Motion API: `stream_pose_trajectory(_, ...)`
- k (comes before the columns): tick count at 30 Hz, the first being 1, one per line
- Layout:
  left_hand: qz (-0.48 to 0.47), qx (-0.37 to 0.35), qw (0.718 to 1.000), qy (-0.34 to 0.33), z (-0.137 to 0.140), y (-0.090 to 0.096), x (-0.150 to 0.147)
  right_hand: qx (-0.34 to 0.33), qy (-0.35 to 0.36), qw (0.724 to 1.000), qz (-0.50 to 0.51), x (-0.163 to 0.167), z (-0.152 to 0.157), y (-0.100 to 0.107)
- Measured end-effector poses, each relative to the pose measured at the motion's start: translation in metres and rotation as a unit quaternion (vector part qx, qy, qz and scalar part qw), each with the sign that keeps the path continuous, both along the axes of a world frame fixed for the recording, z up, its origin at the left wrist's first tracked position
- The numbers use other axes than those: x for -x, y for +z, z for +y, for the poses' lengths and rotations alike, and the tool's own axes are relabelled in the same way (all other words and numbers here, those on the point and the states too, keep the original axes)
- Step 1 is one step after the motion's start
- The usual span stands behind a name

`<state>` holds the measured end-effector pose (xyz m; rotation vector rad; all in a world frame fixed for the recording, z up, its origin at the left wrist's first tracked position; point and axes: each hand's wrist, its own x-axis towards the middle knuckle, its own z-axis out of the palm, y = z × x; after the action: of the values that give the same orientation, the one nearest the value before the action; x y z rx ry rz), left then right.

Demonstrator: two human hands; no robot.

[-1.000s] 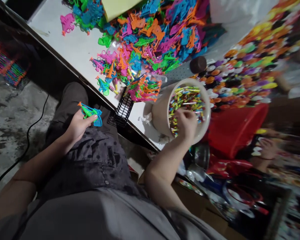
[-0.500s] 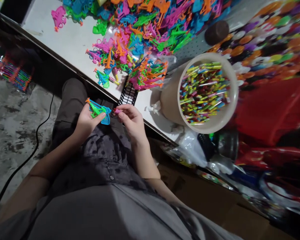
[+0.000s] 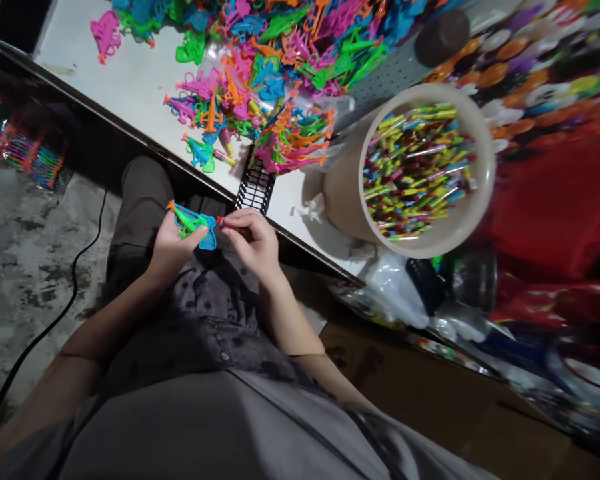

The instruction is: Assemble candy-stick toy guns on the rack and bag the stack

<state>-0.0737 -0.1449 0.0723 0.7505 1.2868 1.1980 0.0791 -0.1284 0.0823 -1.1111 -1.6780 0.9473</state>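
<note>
Over my lap, my left hand [image 3: 171, 243] grips a small blue-and-green plastic toy [image 3: 207, 239] with a latticed end and an orange tip. The thumb presses across its green part. Close by on the right, my right hand [image 3: 253, 243] pinches a small red piece [image 3: 221, 221] between thumb and fingertips, right at the toy's blue end. Whether the two pieces touch cannot be made out. A black plastic rack [image 3: 255, 190] on the table edge lies just beyond my right hand, with a row of bright plastic toys [image 3: 293, 143] standing at its far part.
A heap of pink, green, blue and orange plastic toys [image 3: 240, 73] covers the back of the white table [image 3: 125, 100]. To the right stands a pale bucket [image 3: 343, 190] full of colourful wrapped sticks [image 3: 415, 173]. A black cable [image 3: 75, 280] runs over the floor at left.
My right hand has moved slightly left, bringing the red piece up to the toy's blue end. My left hand keeps its hold. The view has shifted a little.
</note>
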Motion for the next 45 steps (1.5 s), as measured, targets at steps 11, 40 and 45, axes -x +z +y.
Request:
stream_pose_trajectory(11,0.124,-0.119,0.98,-0.098,0.025,-0.011,-0.002,-0.026,0.015,0.995,-0.092,-0.02,0.006,-0.004)
stream_pose_trajectory(40,0.726,-0.105,0.618,-0.282,0.157,-0.034,-0.005,0.088,-0.305,0.948,-0.023,-0.088,0.11,-0.118)
stream_pose_trajectory(45,0.735,-0.066,0.647,-0.191,0.164,-0.043,0.006,0.064,-0.273,0.957,-0.068,-0.085,0.108,-0.115)
